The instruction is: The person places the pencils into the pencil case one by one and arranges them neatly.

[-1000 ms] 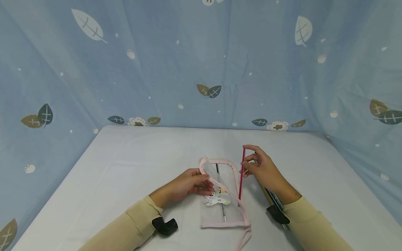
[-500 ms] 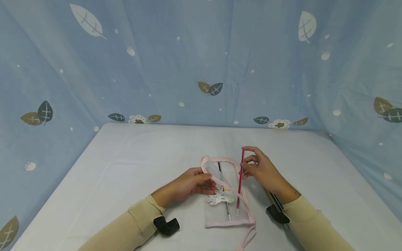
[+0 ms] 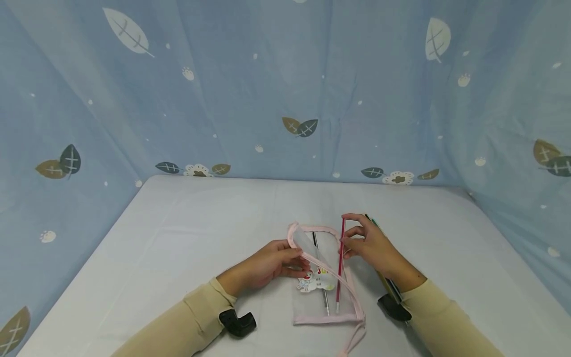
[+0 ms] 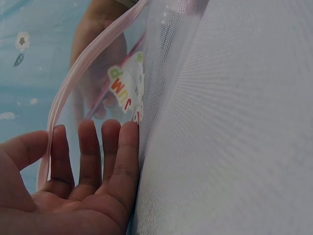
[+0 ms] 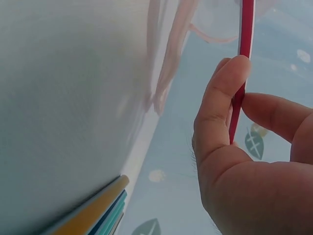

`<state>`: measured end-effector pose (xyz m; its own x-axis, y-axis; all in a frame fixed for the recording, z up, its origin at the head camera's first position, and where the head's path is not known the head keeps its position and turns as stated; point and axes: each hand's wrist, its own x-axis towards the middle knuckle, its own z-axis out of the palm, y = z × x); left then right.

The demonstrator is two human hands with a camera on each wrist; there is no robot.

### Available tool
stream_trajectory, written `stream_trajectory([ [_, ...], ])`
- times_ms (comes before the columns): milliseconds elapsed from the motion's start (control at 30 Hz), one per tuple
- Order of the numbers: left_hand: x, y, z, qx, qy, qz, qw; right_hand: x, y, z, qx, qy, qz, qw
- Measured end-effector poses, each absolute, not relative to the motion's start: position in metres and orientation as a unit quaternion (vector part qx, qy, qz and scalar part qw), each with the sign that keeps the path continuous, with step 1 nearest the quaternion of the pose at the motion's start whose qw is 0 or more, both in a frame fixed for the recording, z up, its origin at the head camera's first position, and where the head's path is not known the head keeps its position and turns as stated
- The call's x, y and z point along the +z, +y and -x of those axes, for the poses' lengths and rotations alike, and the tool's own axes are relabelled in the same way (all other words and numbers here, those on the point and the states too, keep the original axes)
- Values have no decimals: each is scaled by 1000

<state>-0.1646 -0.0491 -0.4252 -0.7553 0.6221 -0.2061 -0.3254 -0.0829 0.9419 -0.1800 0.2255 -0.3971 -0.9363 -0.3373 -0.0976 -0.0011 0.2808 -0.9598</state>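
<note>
A see-through pencil pouch [image 3: 308, 305] with pink trim stands out on the white table, a "JUMP" cartoon label [image 3: 315, 280] on its front. My left hand [image 3: 278, 263] pinches the pink edge [image 4: 73, 73] between thumb and forefinger, pulling the front layer away; its other fingers lie behind that layer. Inside the pouch is a slim pen [image 3: 324, 297] with a black end. My right hand [image 3: 368, 243] holds a slim red pencil [image 3: 340, 270] upright by its upper part, forefinger on its top end. The pencil's pale lower end shows within the pouch, close to the bottom seam.
Several long pens or pencils, a yellow one [image 5: 93, 208] and teal ones [image 5: 111, 215] among them, lie on the table beneath my right forearm. A pink strap loop [image 3: 355, 339] trails from the pouch's lower right corner. A blue leaf-print curtain [image 3: 250, 99] surrounds the table [image 3: 200, 223].
My right hand has come down a little, and the red pencil's lower end has slid deeper toward the pouch's bottom seam. The pouch has shifted slightly right; my left hand keeps its pinch.
</note>
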Motion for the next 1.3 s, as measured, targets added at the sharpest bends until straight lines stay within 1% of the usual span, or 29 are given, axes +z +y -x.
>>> stream_trajectory([
  [533,-428,-50,165,716,605,-137,321,-399,222,182,-573,796,111,159],
  [833,-432,-46,168,712,608,-135,325,-403,221,190,-575,790,93,192],
  [1133,-431,-48,166,716,605,-131,322,-405,209,197,-551,796,105,228],
  [1300,-433,-49,166,718,604,-129,320,-407,203,202,-532,805,109,238],
])
